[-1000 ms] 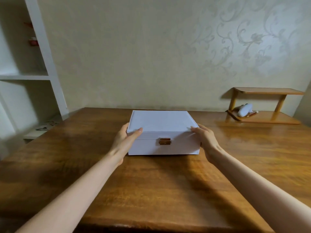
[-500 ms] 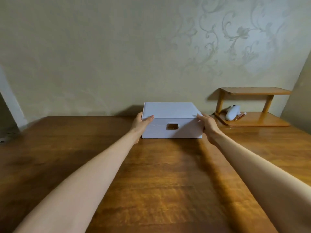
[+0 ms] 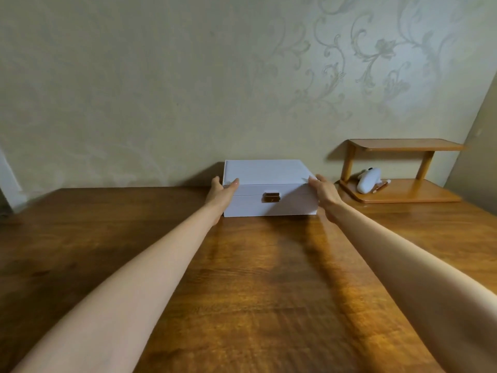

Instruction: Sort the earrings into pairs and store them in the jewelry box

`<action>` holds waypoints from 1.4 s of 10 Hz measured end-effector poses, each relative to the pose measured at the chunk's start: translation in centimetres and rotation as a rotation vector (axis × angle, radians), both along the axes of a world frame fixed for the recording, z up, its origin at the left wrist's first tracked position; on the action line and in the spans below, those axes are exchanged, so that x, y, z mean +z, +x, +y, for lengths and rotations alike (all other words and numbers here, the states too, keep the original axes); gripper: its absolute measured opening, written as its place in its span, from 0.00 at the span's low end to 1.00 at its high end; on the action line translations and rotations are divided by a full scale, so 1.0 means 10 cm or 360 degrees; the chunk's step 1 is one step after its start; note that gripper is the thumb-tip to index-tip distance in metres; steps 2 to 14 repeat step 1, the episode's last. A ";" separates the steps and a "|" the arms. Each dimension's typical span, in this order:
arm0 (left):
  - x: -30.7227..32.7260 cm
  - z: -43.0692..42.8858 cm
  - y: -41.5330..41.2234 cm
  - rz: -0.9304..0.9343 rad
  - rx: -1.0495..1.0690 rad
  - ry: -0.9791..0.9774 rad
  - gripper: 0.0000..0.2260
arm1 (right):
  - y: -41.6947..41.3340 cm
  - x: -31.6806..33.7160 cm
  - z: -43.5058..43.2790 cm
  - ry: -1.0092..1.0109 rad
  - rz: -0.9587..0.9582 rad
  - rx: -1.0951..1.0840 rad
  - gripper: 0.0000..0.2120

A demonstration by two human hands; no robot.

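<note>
The jewelry box (image 3: 269, 195) sits shut at the table's (image 3: 242, 278) far edge against the wall, broad bare wood nearer us. Our left hand (image 3: 222, 196) and right hand (image 3: 325, 193) clasp its sides. A small shelf (image 3: 398, 189) stands right, holding a white object (image 3: 368, 180).

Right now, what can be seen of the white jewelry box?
The jewelry box is a white, smooth-sided rectangular case with a flat lid, shut, and a small gold-coloured clasp at the middle of its front. It sits level on the wooden table near the wall. The left hand presses its left end and the right hand its right end.
</note>
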State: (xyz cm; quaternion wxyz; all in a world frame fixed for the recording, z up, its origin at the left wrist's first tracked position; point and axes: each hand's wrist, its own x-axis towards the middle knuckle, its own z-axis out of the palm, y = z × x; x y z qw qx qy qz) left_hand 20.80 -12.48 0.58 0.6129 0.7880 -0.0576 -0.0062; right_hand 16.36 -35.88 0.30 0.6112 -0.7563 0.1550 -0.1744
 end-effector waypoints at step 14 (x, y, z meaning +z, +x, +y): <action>0.27 0.11 -0.06 -0.0656 0.0328 -0.0220 0.22 | -0.12 0.26 0.11 -0.0146 -0.0396 -0.0301 0.27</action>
